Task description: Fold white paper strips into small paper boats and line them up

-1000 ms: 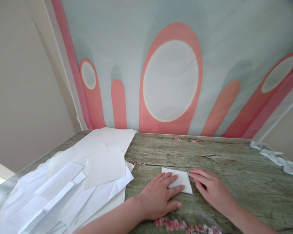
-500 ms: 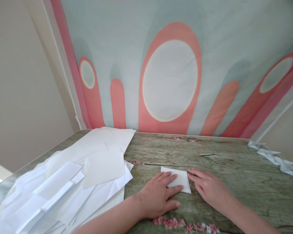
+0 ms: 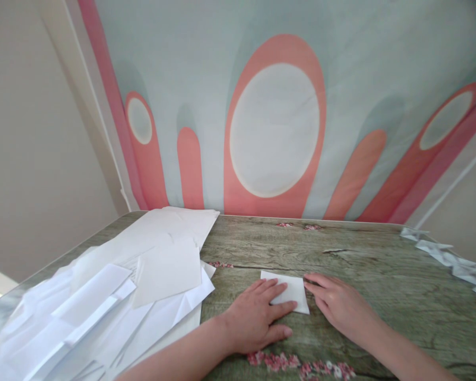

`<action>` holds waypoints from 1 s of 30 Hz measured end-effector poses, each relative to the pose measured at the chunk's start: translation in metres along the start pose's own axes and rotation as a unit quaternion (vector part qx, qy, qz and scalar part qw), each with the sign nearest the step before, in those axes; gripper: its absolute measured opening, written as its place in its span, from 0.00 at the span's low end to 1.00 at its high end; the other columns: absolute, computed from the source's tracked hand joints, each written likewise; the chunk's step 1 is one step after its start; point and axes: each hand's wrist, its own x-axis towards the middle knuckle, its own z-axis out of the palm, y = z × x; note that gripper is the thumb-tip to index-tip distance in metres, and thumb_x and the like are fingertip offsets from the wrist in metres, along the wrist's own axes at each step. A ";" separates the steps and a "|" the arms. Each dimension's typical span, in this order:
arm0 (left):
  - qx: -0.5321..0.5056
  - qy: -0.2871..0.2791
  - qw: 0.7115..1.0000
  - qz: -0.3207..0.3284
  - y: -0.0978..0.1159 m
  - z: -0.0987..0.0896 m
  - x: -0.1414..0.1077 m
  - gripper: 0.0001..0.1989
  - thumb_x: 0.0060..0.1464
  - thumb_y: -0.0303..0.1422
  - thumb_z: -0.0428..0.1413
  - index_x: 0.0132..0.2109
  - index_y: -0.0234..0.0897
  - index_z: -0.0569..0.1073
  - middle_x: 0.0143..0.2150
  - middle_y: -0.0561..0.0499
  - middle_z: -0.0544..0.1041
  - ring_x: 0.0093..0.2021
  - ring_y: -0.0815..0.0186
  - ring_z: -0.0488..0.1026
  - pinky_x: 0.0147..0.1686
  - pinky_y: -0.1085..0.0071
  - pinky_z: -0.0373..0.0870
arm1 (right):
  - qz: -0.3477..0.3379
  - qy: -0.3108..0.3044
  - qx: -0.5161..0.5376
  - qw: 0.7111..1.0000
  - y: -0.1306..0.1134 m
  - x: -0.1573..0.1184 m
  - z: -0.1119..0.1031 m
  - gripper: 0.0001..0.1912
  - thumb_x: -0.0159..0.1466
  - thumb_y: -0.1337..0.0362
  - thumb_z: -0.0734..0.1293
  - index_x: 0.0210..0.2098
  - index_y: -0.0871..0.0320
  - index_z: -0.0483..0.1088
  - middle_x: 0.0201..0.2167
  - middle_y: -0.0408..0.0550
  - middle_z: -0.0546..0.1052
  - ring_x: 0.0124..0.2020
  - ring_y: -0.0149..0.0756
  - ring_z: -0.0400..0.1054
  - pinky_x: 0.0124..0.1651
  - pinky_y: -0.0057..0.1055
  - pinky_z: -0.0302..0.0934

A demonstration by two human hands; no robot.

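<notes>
A small white folded paper (image 3: 299, 293), roughly square, lies on the table in front of me. My left hand (image 3: 257, 316) rests flat over its left part, fingers spread, holding it against the tabletop. At the paper's upper right corner are the fingertips of my right hand (image 3: 343, 303), drawn close together and touching the edge. Whether the right thumb is under the corner cannot be made out. The left palm and fingers hide part of the paper.
A wide heap of white papers (image 3: 168, 275), some folded, covers the table's left side. Several folded white paper pieces (image 3: 440, 254) stand in a row along the right edge. The wood-patterned tabletop (image 3: 254, 241) ends at a patterned backdrop (image 3: 214, 159) behind.
Both hands and the folded paper keep almost the same position. The whole view has shifted very slightly.
</notes>
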 end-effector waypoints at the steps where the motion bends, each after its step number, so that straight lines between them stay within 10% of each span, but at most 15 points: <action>1: 0.000 0.001 1.000 0.000 0.000 0.000 0.000 0.25 0.60 0.49 0.41 0.61 0.46 0.58 0.65 0.48 0.53 0.63 0.54 0.49 0.60 0.55 0.47 | 0.001 0.001 0.001 1.000 0.000 0.000 -0.001 0.20 0.58 0.76 0.55 0.42 0.57 0.74 0.44 0.49 0.75 0.43 0.38 0.70 0.45 0.37 0.67; 13: 0.010 0.005 1.000 -0.006 0.001 -0.001 0.000 0.25 0.60 0.48 0.43 0.61 0.47 0.58 0.64 0.48 0.54 0.63 0.54 0.50 0.60 0.55 0.49 | 0.045 0.066 0.030 0.996 -0.005 -0.001 0.001 0.16 0.64 0.68 0.56 0.47 0.57 0.70 0.47 0.50 0.73 0.46 0.39 0.68 0.50 0.38 0.64; 30: 0.044 0.032 0.998 -0.014 0.006 -0.001 0.001 0.22 0.60 0.45 0.44 0.59 0.46 0.60 0.61 0.46 0.58 0.61 0.56 0.55 0.59 0.57 0.50 | -0.026 0.002 0.028 0.999 -0.045 0.000 -0.006 0.19 0.61 0.56 0.63 0.50 0.56 0.67 0.49 0.51 0.72 0.49 0.44 0.64 0.55 0.48 0.53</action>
